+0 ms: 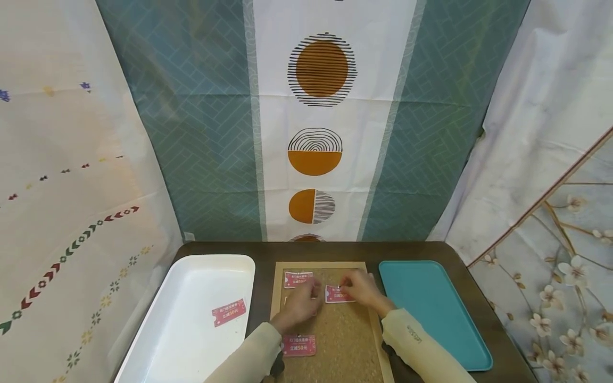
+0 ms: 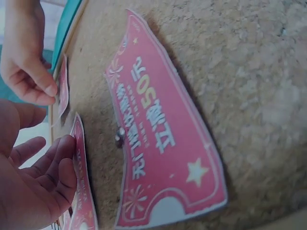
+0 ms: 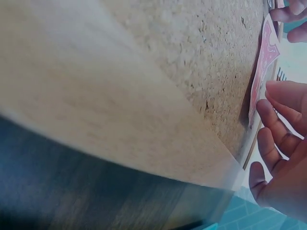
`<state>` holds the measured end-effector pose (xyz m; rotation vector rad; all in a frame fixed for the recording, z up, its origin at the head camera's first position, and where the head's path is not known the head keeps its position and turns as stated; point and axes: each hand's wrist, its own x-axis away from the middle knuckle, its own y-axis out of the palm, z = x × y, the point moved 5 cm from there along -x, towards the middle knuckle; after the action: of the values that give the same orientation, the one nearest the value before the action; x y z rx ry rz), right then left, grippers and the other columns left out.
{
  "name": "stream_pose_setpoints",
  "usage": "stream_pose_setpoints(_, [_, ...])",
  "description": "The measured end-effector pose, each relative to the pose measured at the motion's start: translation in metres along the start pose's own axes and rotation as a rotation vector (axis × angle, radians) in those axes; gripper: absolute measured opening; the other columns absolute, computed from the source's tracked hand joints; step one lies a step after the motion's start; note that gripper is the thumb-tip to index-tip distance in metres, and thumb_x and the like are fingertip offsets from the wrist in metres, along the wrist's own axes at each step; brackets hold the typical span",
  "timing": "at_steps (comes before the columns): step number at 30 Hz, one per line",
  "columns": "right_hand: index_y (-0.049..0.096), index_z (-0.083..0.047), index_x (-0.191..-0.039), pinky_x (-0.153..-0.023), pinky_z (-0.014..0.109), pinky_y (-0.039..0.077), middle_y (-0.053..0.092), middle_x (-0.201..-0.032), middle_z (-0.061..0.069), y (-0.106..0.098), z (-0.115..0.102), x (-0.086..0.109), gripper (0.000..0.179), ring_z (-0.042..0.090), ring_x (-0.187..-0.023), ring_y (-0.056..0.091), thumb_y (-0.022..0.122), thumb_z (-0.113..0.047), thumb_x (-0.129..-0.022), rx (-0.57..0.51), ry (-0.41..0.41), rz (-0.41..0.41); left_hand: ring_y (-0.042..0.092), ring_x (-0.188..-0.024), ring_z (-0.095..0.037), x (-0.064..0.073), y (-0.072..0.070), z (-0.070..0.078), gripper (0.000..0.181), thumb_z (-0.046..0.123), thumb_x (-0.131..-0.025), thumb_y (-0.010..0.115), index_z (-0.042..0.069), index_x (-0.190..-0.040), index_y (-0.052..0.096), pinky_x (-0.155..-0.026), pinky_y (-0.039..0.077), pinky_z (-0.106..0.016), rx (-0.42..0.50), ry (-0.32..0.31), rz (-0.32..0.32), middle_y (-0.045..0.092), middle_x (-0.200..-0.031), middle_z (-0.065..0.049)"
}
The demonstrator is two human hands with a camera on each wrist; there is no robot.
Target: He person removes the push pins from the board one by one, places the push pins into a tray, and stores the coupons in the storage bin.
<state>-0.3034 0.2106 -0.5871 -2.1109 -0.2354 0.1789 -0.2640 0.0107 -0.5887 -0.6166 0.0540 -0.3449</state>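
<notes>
Several pink coupons are on the cork board [image 1: 345, 340]. My right hand [image 1: 361, 287] is at the upper right coupon [image 1: 332, 295], thumb and forefinger close together at its top edge; whatever small piece lies between the fingertips is hidden. My left hand [image 1: 301, 304] hovers over the board's left side, fingers loosely bent and holding nothing. Beneath it a coupon is mostly covered, and the upper left coupon [image 1: 294, 280] shows just beyond. Nearer to me, the lower left coupon [image 2: 158, 139] carries a metal pin [image 2: 120, 137] at its top edge, its corners curling off the cork.
A white tray [image 1: 191, 298] stands left of the board with one loose coupon [image 1: 230, 313] in it. To the right lies a teal tray [image 1: 431, 308]. Both flank the board on a dark table [image 1: 335, 249], with patterned curtains behind and at the sides.
</notes>
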Motion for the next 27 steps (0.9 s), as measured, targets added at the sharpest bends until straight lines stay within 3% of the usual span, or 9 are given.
stream_pose_setpoints(5, [0.077, -0.015, -0.089, -0.088, 0.05, 0.037, 0.072, -0.087, -0.005, 0.001, -0.003, -0.001, 0.005, 0.018, -0.091, 0.062, 0.08, -0.01, -0.091, 0.008, -0.006, -0.001, 0.069, -0.094, -0.021, -0.002, 0.004, 0.0, 0.037, 0.018, -0.101, 0.07, 0.004, -0.134, 0.061, -0.08, 0.061, -0.042, -0.011, 0.024, 0.03, 0.071, -0.115, -0.011])
stream_pose_setpoints(9, [0.077, -0.014, -0.089, -0.087, 0.053, 0.035, 0.071, -0.087, -0.004, 0.001, -0.003, -0.001, 0.006, 0.019, -0.092, 0.06, 0.081, -0.01, -0.09, 0.004, -0.008, 0.001, 0.068, -0.095, -0.02, -0.005, 0.008, 0.002, 0.039, 0.016, -0.1, 0.07, 0.003, -0.136, 0.061, -0.081, 0.06, -0.041, -0.021, 0.028, 0.037, 0.072, -0.112, -0.009])
stream_pose_setpoints(20, [0.074, -0.017, -0.085, -0.087, 0.052, 0.04, 0.066, -0.078, -0.008, 0.004, 0.005, -0.003, 0.011, 0.014, -0.08, 0.057, 0.078, -0.011, -0.093, -0.008, 0.044, -0.002, 0.061, -0.083, -0.012, -0.014, 0.018, 0.004, 0.041, 0.011, -0.095, 0.073, 0.006, -0.134, 0.062, -0.072, 0.054, -0.035, -0.047, 0.048, 0.071, 0.068, -0.099, -0.001])
stream_pose_setpoints(27, [0.072, -0.017, -0.078, -0.085, 0.051, 0.044, 0.063, -0.072, -0.008, 0.009, 0.002, -0.009, 0.016, 0.013, -0.074, 0.055, 0.078, -0.009, -0.091, 0.013, 0.036, -0.001, 0.057, -0.073, -0.01, -0.018, 0.022, 0.002, 0.043, 0.009, -0.095, 0.074, 0.005, -0.136, 0.062, -0.063, 0.048, -0.028, -0.046, 0.047, 0.089, 0.063, -0.088, 0.003])
